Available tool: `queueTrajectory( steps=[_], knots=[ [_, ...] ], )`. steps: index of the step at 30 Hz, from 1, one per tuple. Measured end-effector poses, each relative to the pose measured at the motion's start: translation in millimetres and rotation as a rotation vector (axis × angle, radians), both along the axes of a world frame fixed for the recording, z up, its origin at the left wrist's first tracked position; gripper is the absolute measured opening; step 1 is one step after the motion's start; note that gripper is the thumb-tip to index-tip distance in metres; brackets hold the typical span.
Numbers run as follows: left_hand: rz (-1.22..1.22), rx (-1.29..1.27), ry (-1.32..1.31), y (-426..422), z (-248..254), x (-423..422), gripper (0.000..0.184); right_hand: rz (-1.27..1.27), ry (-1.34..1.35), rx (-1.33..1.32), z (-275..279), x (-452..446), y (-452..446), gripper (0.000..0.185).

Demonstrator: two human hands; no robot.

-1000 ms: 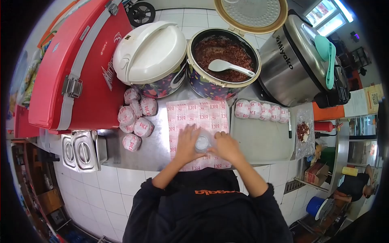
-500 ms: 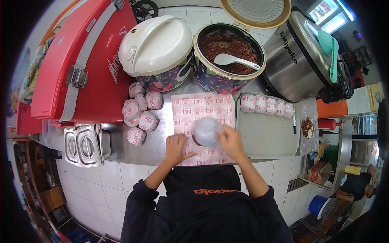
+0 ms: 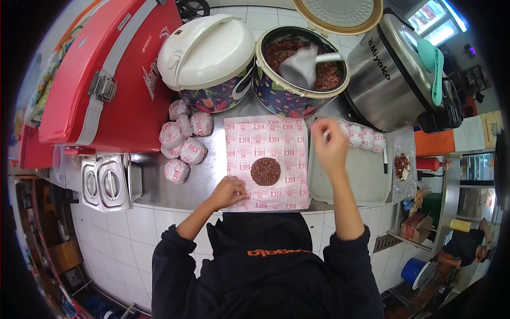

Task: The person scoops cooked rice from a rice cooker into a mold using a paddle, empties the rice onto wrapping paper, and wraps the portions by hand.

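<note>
My left hand (image 3: pixel 229 192) rests on the lower left edge of the printed wrapping paper (image 3: pixel 289 141), its fingers loosely bent. On the paper lies a round, flat cake of brown-red rice (image 3: pixel 265 171). My right hand (image 3: pixel 329 141) is raised over the left side of the tray, curled and smeared by motion, so its grip is unclear. Apart from it, a blurred whitish cup-like mould (image 3: pixel 298 69) is over the rice in the open rice cooker (image 3: pixel 303 106). A white handle (image 3: pixel 330 57), seemingly the rice paddle's, shows beside the mould.
Wrapped rice portions (image 3: pixel 192 150) are grouped at left; others (image 3: pixel 366 137) line the grey tray (image 3: pixel 350 196). Behind stand a closed rice cooker (image 3: pixel 207 56) and a steel Miyako cooker (image 3: pixel 372 80). A red cool box (image 3: pixel 114 69) and lidded steel containers (image 3: pixel 109 183) flank the left.
The mould has left the paper and is now at the open cooker, exposing the shaped rice. My right hand has moved up and right; my left hand stays at the paper's edge, fingers closer together.
</note>
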State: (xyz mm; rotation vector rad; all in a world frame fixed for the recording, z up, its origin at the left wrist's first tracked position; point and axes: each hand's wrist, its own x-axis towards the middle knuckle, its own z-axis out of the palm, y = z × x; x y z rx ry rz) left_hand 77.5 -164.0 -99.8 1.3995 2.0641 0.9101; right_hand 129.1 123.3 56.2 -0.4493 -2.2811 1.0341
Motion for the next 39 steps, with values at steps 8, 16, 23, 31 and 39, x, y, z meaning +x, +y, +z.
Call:
queueTrajectory(
  steps=[8, 16, 23, 31, 39],
  knots=[
    [0.312, -0.118, -0.449, 17, 24, -14, 0.018, 0.238, -0.559, 0.418, -110, 102, -62, 0.021],
    [-0.001, -0.001, 0.594, -23, 26, 16, 0.027, 0.298, -0.357, 0.353, -122, 134, -37, 0.018],
    [0.055, 0.087, 0.106, -46, 39, -10, 0.013, 0.478, -0.261, 0.023, -129, 146, -34, 0.007],
    [0.829, 0.151, -0.539, 1, -8, -8, 0.026, -0.179, -0.510, -0.392, -163, 110, -39, 0.030],
    [0.862, -0.111, 0.394, 6, 1, 4, 0.019, -0.099, -0.718, -0.011, -135, 75, -26, 0.023]
  ],
)
